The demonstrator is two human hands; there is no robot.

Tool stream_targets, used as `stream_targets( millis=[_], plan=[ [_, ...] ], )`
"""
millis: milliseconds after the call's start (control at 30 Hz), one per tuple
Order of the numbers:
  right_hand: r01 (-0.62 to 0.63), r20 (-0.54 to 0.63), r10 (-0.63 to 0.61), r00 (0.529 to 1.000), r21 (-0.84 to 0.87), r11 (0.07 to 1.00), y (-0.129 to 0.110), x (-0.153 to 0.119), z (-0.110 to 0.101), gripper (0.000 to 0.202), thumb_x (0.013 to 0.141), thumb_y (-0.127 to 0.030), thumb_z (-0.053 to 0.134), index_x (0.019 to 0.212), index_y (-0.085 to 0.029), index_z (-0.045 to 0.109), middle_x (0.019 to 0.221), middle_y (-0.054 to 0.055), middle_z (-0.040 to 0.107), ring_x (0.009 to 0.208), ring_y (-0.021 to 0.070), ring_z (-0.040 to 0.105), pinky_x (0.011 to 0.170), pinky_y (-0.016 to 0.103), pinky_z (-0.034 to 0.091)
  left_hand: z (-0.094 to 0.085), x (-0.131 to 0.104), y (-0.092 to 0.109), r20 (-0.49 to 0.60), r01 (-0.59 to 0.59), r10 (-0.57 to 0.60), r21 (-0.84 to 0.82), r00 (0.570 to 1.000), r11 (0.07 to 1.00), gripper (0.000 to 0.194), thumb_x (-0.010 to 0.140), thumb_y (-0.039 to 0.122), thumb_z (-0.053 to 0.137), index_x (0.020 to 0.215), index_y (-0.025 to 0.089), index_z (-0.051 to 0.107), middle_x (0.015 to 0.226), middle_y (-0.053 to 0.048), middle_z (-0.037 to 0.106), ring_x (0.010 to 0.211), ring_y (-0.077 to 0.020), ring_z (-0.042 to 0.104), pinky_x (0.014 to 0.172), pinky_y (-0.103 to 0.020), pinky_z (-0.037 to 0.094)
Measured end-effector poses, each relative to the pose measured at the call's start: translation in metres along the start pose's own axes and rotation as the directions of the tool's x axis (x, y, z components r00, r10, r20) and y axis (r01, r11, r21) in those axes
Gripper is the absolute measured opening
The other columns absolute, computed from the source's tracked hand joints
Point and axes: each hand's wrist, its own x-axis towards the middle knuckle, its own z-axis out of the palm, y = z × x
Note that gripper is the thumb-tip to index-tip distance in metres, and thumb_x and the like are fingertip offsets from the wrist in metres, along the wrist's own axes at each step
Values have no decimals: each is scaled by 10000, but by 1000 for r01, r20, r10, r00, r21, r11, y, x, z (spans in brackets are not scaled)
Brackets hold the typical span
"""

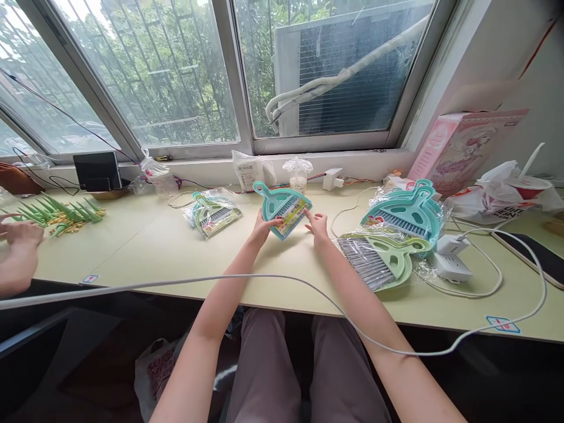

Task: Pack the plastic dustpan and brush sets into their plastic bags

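Observation:
A teal dustpan and brush set with a yellow label is held up over the table, its handle pointing to the upper left. My left hand grips its lower left edge. At its right corner, the fingers of my right hand are bent against the label's end. To the right lie several teal dustpans in clear plastic. In front of them is a green dustpan with a grey brush. Another wrapped green set rests to the left.
A white cable crosses in front of my forearms. White adapters, a phone and a pink box are on the right. A cup stands behind. Another person's hand is at far left beside green plastic stems.

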Motion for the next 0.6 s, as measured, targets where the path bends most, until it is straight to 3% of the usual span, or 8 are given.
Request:
stream_targets(
  millis=[100,167,300,400,433,500,600],
  plan=[
    [-171,154,139,978,219,961,0,-4,9,356,750,-356,821,988,-239,582,962,28,722,887,159,704,793,281,597,1,-1,3,23,11,-11,0,1000,1000,759,551,245,889,1263,186,634,1161,-112,716,1216,-361,619,1066,-522,482],
    [-220,259,145,955,288,932,0,-8,16,268,758,-228,816,942,-199,624,907,36,752,823,161,722,787,287,607,2,-2,3,44,14,-14,1,999,1000,775,548,248,899,1273,190,633,1174,-118,709,1222,-367,613,1066,-516,483],
    [-201,234,118,965,374,905,-3,-12,22,164,762,-69,771,847,-157,662,802,25,763,723,143,722,744,267,623,-2,4,0,65,64,-64,3,996,998,873,575,291,914,1370,227,558,1249,-128,666,1259,-360,587,1077,-491,465],
    [-168,195,94,976,413,895,-5,-10,17,160,769,-29,747,841,-150,670,788,14,763,703,136,723,738,266,634,-24,14,3,-111,129,-126,25,986,991,832,796,507,750,1503,300,363,1364,-133,581,1268,-312,581,1042,-493,477],
    [-161,185,89,979,422,892,-5,-9,15,160,773,-24,740,844,-149,671,791,13,764,704,134,725,742,264,636,-35,16,6,-234,126,-104,81,967,989,779,864,550,657,1522,316,313,1385,-135,555,1252,-291,586,1028,-483,483],
    [-158,169,93,981,434,887,-5,-6,10,158,779,-26,737,846,-151,668,796,12,765,713,131,731,755,257,639,-60,19,12,-467,117,65,351,882,929,664,934,505,575,1519,308,331,1373,-136,537,1206,-253,592,1034,-429,470],
    [-160,146,105,984,446,881,-4,-4,5,172,771,-36,754,840,-161,660,789,6,764,729,129,737,776,249,640,-91,16,18,-608,235,257,609,751,757,582,935,355,605,1480,246,431,1266,-166,556,1125,-263,597,1020,-412,452]
  ],
)
